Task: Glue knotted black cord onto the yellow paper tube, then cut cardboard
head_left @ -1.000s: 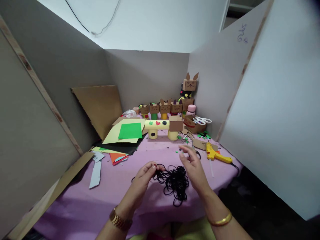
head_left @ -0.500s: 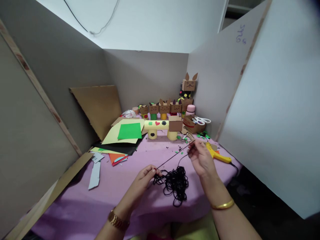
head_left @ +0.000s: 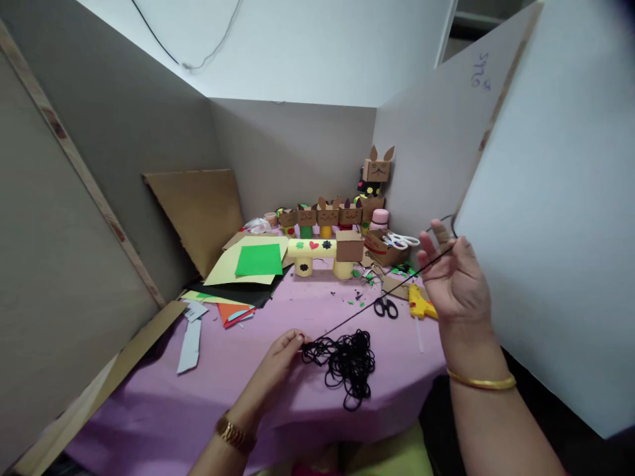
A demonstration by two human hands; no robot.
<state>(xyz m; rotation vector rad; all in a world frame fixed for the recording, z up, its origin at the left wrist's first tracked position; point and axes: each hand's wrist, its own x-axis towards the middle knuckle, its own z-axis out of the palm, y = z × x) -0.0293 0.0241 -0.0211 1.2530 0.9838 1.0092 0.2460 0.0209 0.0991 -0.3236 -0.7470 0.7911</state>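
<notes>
right hand (head_left: pixel 456 284), 1 of 2 in view, was held up with its thumb and forefinger pinched on a black cord (head_left: pixel 350 357), the other fingers loosely spread. 1 smooth gold-coloured bracelet (head_left: pixel 485 383) circled that wrist. the left hand (head_left: pixel 282 360) was lower, left of centre, its thumb and fingers closed on the same cord; 1 metal-link watch (head_left: pixel 235 435) sat on its wrist. between the 2 hands, 1 thin stretch of cord ran straight and taut, its long axis slanting upward from the left hand to the right, and beyond the right fingers 1 short piece curled over. just right of the left hand, the rest lay in 1 matted tangle (head_left: pixel 361 370) of round loops, too many to count, on a purple tablecloth (head_left: pixel 292 311).

past the tangle lay 1 pair of black-handled scissors (head_left: pixel 385 307), with 1 yellow glue gun (head_left: pixel 421 304) to their right, partly hidden by the right hand. behind stood 1 pale yellow tube figure (head_left: pixel 325 254), its body level, with 2 legs visible, 3 cut-out shapes on the body and 1 on a leg; 1 brown cardboard box head (head_left: pixel 350 246) sat at its right end. to its left, 1 bright green sheet (head_left: pixel 258 260) lay on 1 larger pale yellow sheet (head_left: pixel 223 270). farther back, 4 small animals (head_left: pixel 327 216) with boxy cardboard heads stood side by side, near 1 pink bottle (head_left: pixel 380 217).
</notes>
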